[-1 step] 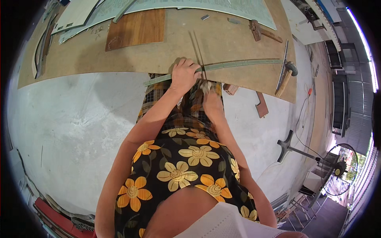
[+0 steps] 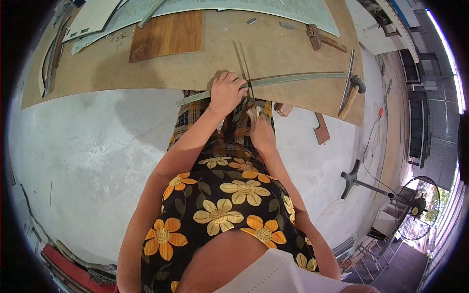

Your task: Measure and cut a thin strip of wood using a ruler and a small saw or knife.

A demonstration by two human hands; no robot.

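Observation:
My left hand (image 2: 226,93) presses down on a long, thin pale green strip (image 2: 303,77) that lies along the front edge of a brown board worktop (image 2: 97,73). Its fingers curl over the strip. Two thin rods (image 2: 243,61) run away from the hand across the board. My right hand (image 2: 261,131) is just below the board's edge, closed around a small pale object (image 2: 254,113) whose kind I cannot tell. Both forearms reach forward over a yellow-flowered dress.
A wood-grain panel (image 2: 166,34) and pale sheets (image 2: 273,7) lie at the back of the board. A wooden-handled tool (image 2: 325,40) and a long metal tool (image 2: 351,88) lie at its right. Wood offcuts (image 2: 320,129) and a standing fan (image 2: 410,207) are on the concrete floor.

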